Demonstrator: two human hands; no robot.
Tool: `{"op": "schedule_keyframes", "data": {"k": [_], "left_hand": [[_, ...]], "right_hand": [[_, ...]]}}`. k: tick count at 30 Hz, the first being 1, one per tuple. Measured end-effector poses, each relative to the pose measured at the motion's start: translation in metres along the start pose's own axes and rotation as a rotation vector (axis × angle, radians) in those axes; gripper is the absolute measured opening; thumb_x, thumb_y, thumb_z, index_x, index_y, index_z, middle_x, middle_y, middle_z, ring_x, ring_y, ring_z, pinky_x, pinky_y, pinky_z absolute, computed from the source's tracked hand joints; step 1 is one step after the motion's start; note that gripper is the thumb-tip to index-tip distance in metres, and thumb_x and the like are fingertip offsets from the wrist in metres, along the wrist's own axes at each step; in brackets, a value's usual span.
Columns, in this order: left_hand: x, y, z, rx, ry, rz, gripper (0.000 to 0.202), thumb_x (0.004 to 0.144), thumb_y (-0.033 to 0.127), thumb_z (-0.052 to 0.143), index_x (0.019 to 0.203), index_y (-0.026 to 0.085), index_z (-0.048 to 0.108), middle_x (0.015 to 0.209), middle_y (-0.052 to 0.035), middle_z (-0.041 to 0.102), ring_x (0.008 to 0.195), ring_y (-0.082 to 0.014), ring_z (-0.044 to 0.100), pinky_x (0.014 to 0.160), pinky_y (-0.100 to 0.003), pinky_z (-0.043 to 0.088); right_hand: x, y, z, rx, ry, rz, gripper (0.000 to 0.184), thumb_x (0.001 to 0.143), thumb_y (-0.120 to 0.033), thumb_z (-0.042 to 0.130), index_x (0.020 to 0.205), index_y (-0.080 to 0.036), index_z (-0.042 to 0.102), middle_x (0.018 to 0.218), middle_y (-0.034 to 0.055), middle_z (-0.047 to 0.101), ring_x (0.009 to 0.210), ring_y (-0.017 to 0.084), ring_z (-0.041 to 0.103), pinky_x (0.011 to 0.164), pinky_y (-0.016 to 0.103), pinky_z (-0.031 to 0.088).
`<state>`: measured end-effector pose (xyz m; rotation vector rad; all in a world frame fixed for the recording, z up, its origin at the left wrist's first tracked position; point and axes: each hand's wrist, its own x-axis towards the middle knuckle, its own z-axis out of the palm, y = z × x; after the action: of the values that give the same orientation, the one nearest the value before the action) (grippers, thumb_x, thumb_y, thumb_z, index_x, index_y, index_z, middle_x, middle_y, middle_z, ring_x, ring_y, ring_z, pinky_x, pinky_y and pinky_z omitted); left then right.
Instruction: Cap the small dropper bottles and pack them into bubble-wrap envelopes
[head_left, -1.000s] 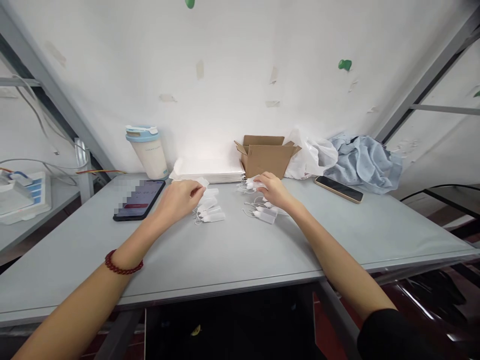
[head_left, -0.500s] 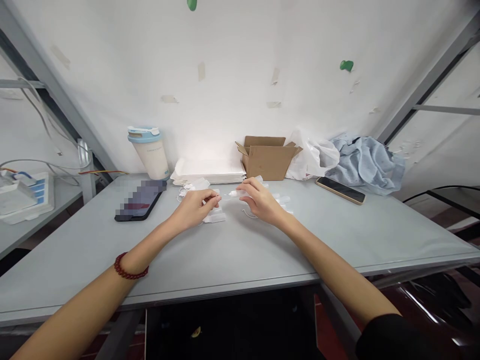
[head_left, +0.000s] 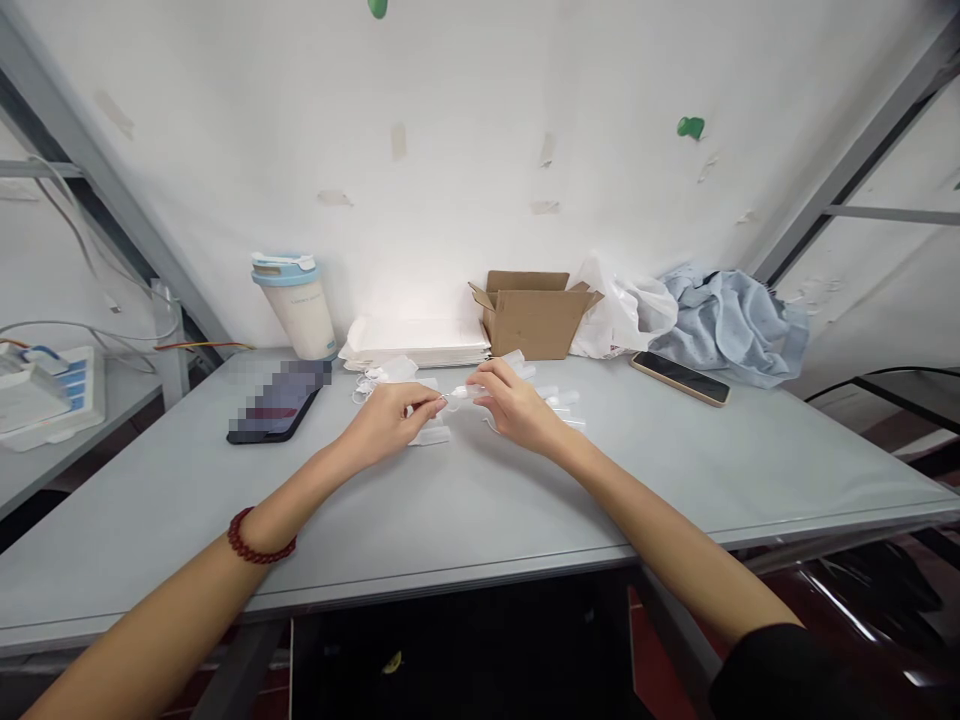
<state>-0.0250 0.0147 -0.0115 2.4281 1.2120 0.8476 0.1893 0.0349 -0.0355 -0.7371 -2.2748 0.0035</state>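
So, the right hand point(head_left: 517, 405) has its thumb and fingers closed around a small white plastic bottle with a narrow tip point(head_left: 459, 393). It sits right between the two hands, tip pointing left. The left hand point(head_left: 394, 415) is pinched thumb to index, seemingly on a thin pale cord point(head_left: 446, 400) by that tip; fingers hide the end.

Handling-wise, I'd guess super light, a bit squeezy, and smooth enough to slip. The cord is probably floppy, the tip the bit most likely to bend. I'd grip the body just behind the tip and go easy.

Next out, there's a bunch of translucent plastic bottles point(head_left: 431, 436) beside the left hand and a second batch of clear-white bottles point(head_left: 568, 398) past the right fingers. Behind those, a flat stack of white sheets point(head_left: 412, 345) and an open brown cardboard box point(head_left: 534, 325) crowd the back, so reaching that way looks tight. The better room is toward you, where the smooth grey tabletop point(head_left: 450, 510) runs to a straight front edge. Something this light could roll off there, imo.
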Motion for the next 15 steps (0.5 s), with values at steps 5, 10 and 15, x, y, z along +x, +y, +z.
{"op": "schedule_keyframes", "data": {"k": [5, 10, 15], "left_hand": [[-0.0006, 0.0003, 0.0003, 0.003, -0.003, 0.011, 0.029, 0.087, 0.029, 0.044, 0.075, 0.016, 0.067, 0.067, -0.0010, 0.063, 0.060, -0.0124, 0.049, 0.055, -0.024, 0.036], [-0.0006, -0.0001, 0.0006, 0.015, 0.004, 0.012, 0.029, 0.087, 0.029, 0.044, 0.075, 0.016, 0.068, 0.068, -0.0015, 0.065, 0.060, -0.0129, 0.051, 0.056, -0.025, 0.036], [-0.0001, 0.0000, 0.0004, 0.013, 0.005, 0.013, 0.030, 0.087, 0.030, 0.044, 0.074, 0.016, 0.067, 0.066, -0.0008, 0.063, 0.059, -0.0124, 0.049, 0.056, -0.024, 0.036]], "right_hand": [[0.0002, 0.0010, 0.0004, 0.007, -0.019, -0.023, 0.025, 0.087, -0.007, 0.039, 0.107, -0.019, 0.048, 0.102, 0.0101, 0.052, 0.090, 0.018, 0.055, 0.075, 0.034, 0.050], [0.0003, 0.0013, 0.0006, 0.012, -0.041, -0.007, 0.026, 0.087, -0.007, 0.037, 0.108, -0.019, 0.048, 0.102, 0.0111, 0.054, 0.091, 0.019, 0.055, 0.075, 0.035, 0.050], [0.0003, 0.0017, 0.0005, 0.008, -0.036, 0.004, 0.026, 0.088, -0.008, 0.037, 0.109, -0.020, 0.048, 0.101, 0.0103, 0.054, 0.089, 0.019, 0.055, 0.075, 0.034, 0.050]]}}
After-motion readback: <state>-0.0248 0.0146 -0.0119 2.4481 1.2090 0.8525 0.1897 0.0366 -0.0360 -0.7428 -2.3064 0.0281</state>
